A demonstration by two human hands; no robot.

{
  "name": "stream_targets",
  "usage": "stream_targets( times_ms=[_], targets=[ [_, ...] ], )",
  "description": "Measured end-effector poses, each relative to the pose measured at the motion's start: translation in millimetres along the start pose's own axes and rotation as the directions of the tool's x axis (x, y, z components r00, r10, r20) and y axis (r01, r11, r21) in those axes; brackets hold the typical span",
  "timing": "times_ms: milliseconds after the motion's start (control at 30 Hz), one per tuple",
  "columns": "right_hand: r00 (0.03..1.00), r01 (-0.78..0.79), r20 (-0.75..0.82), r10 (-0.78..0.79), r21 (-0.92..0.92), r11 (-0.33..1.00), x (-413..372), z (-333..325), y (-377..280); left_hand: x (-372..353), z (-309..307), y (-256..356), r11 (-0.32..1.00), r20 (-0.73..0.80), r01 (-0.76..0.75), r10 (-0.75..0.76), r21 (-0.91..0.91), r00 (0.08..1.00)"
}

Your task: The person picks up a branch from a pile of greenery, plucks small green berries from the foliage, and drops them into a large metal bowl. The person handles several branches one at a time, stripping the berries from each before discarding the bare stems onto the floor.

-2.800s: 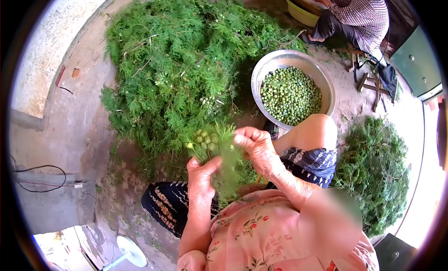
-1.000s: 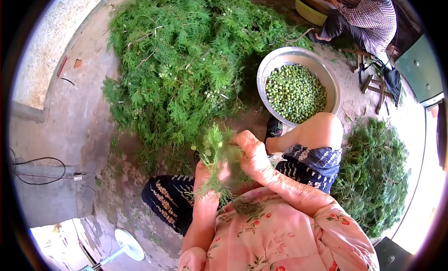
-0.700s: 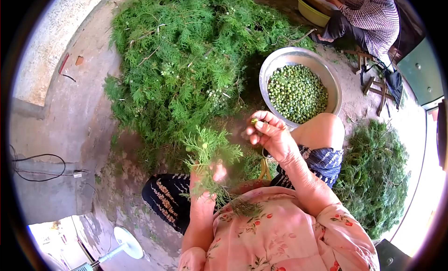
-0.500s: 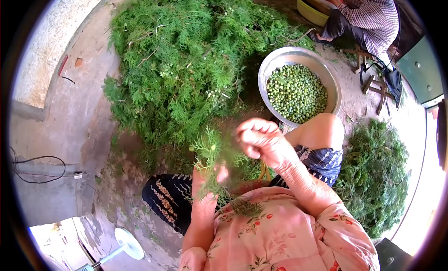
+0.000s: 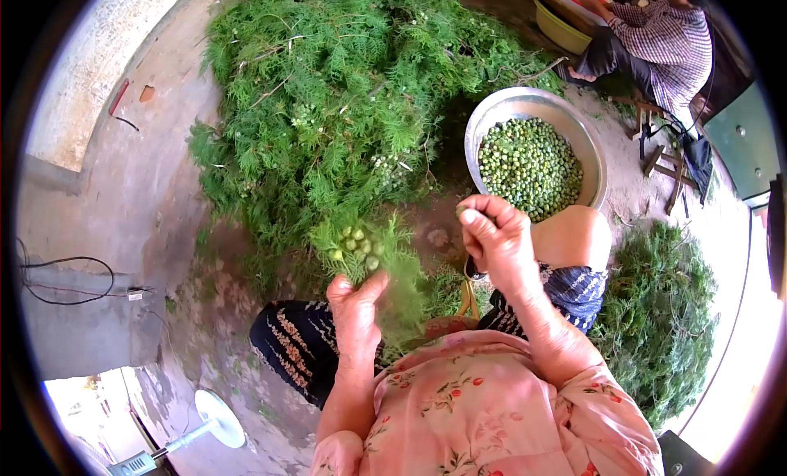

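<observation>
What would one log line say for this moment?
left hand: grip on sprig | right hand: pinches berry, beside bowl | branch pile ahead

The left hand (image 5: 354, 305) grips a leafy sprig (image 5: 373, 255) bearing green berries. The right hand (image 5: 498, 240) is raised, fingers pinched, near a metal bowl (image 5: 597, 160) of green berries, beside a heap of branches (image 5: 344, 99).

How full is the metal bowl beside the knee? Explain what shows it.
Partly full: green berries cover the bottom of the metal bowl; bare wall shows above them.
</observation>
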State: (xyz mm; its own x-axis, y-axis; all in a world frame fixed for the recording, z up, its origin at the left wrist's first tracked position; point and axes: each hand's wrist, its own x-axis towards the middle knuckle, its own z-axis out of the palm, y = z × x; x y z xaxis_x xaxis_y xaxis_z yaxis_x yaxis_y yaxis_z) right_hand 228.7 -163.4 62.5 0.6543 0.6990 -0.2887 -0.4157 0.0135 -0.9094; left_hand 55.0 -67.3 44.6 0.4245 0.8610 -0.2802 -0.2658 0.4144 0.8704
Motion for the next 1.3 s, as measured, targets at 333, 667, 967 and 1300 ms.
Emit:
stream_targets(
  times_ms=[333, 667, 967, 1300],
  targets=[
    [0.888, -0.227, 0.458, -0.047, 0.524, 0.821, -15, 15, -12, -2, -6, -13, 0.911, 0.063, -0.168, 0.156, 0.376, 0.986],
    [0.880, 0.463, 0.305, -0.364, -0.383, 0.799, -24, 45, 23, -11, 3, 0, 0.590, 0.227, -0.320, 0.229, 0.741, 0.947],
    [0.839, 0.489, 0.103, -0.534, -0.574, 0.657, -6, 42, 33, -17, 5, 1, 0.593, 0.253, -0.280, 0.132, 0.755, 0.959],
    [0.921, -0.269, 0.373, 0.111, 0.406, 0.873, -11, 29, -3, -10, 12, -3, 0.992, -0.024, 0.031, -0.028, 0.122, 0.999]
  ],
)
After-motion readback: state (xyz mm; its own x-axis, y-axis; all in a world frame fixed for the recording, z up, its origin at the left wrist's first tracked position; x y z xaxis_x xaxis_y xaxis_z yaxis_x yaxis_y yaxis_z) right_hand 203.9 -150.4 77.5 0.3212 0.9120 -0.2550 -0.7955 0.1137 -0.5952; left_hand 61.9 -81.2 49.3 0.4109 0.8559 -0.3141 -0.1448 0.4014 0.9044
